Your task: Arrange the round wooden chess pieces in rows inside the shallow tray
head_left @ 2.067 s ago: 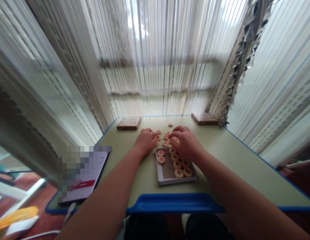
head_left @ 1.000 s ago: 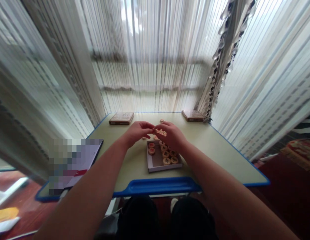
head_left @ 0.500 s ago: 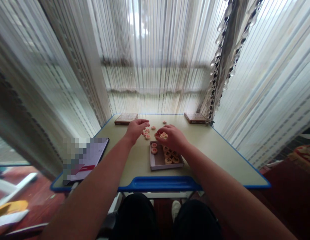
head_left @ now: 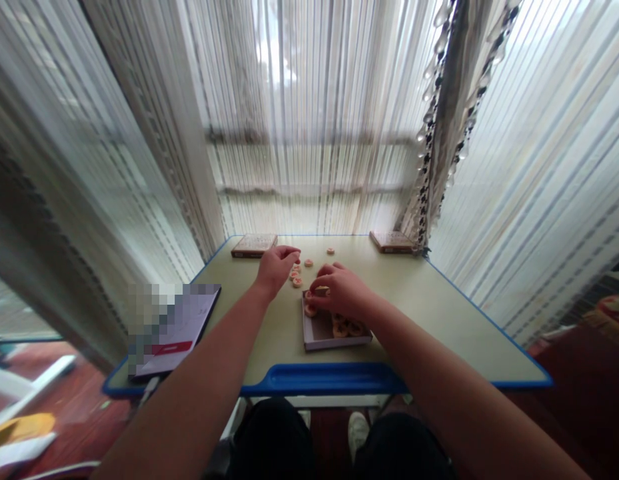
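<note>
A shallow grey box [head_left: 323, 335] lies on the pale green table [head_left: 439, 313] and holds several round wooden chess pieces [head_left: 345, 327]. My right hand [head_left: 339, 291] hovers over the box's far end, its fingers pinched on a wooden piece [head_left: 321, 291]. More loose pieces [head_left: 296, 276] lie on the table just beyond the box. My left hand [head_left: 276, 265] rests above those loose pieces with its fingers curled down onto them; what they grip is hidden.
Two flat brown boxes lie at the far corners, one at the left [head_left: 254, 245] and one at the right [head_left: 392, 241]. A white booklet [head_left: 178, 331] covers the near left corner. Striped curtains enclose the table. A blue tray lip [head_left: 329, 377] runs along the near edge.
My right hand came back from the loose pieces and lowered over the box with a piece. My left hand stayed by the loose pieces, reaching slightly farther.
</note>
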`<state>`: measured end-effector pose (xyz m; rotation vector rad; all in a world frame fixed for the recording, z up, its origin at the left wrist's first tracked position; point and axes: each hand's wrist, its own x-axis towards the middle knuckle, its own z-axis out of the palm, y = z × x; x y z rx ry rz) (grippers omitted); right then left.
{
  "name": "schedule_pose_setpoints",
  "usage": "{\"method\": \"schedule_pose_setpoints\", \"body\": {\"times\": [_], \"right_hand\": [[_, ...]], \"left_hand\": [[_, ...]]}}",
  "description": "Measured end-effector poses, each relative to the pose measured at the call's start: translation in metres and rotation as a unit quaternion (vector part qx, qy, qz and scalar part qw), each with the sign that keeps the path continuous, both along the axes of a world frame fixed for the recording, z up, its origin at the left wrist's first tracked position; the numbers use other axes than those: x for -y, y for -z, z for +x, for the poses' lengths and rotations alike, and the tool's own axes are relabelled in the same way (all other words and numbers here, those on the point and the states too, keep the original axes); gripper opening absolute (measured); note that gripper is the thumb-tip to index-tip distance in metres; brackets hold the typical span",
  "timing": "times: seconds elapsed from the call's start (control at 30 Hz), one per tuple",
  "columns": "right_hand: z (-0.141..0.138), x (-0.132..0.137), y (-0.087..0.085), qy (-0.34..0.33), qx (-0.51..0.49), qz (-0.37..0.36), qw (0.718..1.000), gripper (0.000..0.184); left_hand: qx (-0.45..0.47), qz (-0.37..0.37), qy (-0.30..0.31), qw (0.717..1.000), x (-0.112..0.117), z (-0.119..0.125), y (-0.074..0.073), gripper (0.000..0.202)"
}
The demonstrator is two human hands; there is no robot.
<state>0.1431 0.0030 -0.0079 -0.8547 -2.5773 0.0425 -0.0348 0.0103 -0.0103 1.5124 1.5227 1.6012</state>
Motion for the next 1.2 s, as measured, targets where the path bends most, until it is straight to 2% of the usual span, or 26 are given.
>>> {"method": "schedule_pose_setpoints", "body": {"times": [0.13, 0.3, 0.4, 0.57, 0.67, 0.77, 0.97, 1.2], "right_hand": [[0.0, -0.003, 0.002, -0.002, 0.0, -0.002, 1.0, 0.028], [0.001, -0.004, 0.003, -0.012, -0.005, -0.006, 1.0, 0.027], [0.002, -0.003, 0.001, -0.01, -0.006, -0.008, 1.0, 0.027], [0.003, -0.001, -0.002, -0.011, -0.002, -0.009, 1.0, 0.03], [0.005, -0.001, -0.003, -0.001, -0.011, -0.005, 1.0, 0.032], [0.007, -0.007, -0.004, 0.036, -0.029, -0.002, 0.999, 0.027], [0.018, -0.036, 0.006, 0.2, -0.038, -0.052, 0.978, 0.027], [0.032, -0.048, 0.01, 0.241, -0.036, -0.069, 0.967, 0.023]], "left_hand": [[-0.01, -0.001, -0.004, 1.0, -0.004, -0.002, 0.003, 0.027], [0.021, -0.015, -0.085, 0.996, -0.013, -0.015, 0.012, 0.03], [0.01, -0.043, -0.112, 0.993, -0.018, -0.022, 0.017, 0.033], [-0.148, -0.055, -0.117, 0.981, -0.02, -0.022, 0.024, 0.033], [-0.235, -0.07, -0.081, 0.966, -0.017, -0.019, 0.026, 0.033], [-0.293, -0.102, -0.031, 0.95, -0.014, -0.015, 0.025, 0.031], [-0.332, -0.098, 0.002, 0.938, -0.01, -0.012, 0.023, 0.033], [-0.296, -0.088, -0.014, 0.951, -0.005, -0.011, 0.021, 0.043]]}}
